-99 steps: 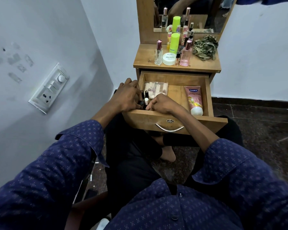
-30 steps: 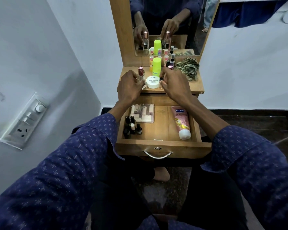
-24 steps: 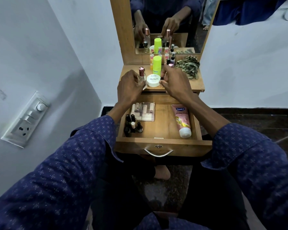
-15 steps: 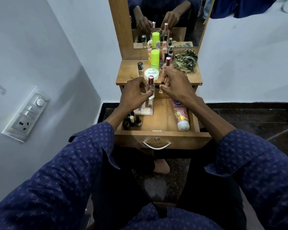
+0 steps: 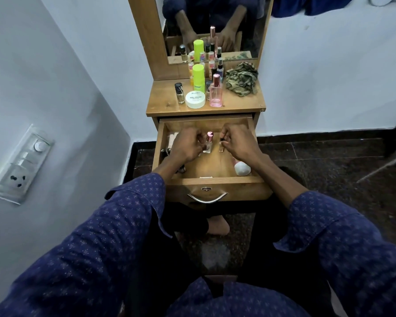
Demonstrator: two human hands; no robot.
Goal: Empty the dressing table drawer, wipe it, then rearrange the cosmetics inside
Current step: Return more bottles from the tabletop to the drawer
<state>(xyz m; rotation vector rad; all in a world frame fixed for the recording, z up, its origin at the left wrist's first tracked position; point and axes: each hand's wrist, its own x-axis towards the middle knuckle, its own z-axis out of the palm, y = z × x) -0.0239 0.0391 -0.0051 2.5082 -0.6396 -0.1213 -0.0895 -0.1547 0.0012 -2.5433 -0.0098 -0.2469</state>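
Observation:
The wooden drawer stands pulled out below the dressing table top. Inside it, my left hand holds a clear perfume bottle with a pink cap upright near the drawer's middle. Just to the right, my right hand pinches a thin clear vial. The white cap of a pink tube shows under my right wrist. A palette and small dark bottles are mostly hidden by my left hand.
On the table top stand a pink perfume bottle, a white nail polish jar, a neon green bottle, a small gold bottle, several small bottles behind and a camouflage cloth. A switch plate is on the left wall.
Both hands picked a bottle each from the table top and came down into the drawer with them. The camera tilted down a little.

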